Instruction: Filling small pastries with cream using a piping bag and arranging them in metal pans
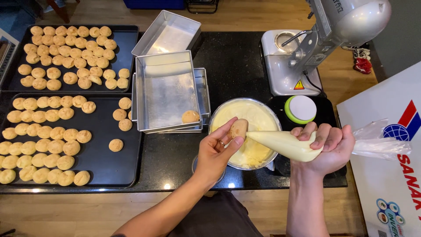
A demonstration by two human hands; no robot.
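Round golden-brown pastry shell (239, 128) — pinched between thumb and fingertips of the left hand (217, 151), raised over the steel mixing bowl of pale yellow cream (267, 116). Shell is turned so one side meets the tapered tip of the clear plastic piping bag (283, 144); tip touches the shell, and whether it has gone inside I cannot tell. Right hand (326, 147) is closed in a fist round the fat end of the bag, fingers curled over the top, twisted tail of plastic trailing off to the right — a grip that keeps the cream pushed toward the tip. Holding the work above the bowl looks suited to catching drips.

One shell (190, 116) lies alone in the near corner of the stacked rectangular steel pans (164, 94), just left of the bowl. Further left, two black baking trays (127, 145) carry rows of like shells. Behind the bowl stand a grey stand mixer (307, 48) and a round white, green-rimmed timer (301, 109), all on a black countertop (232, 61).
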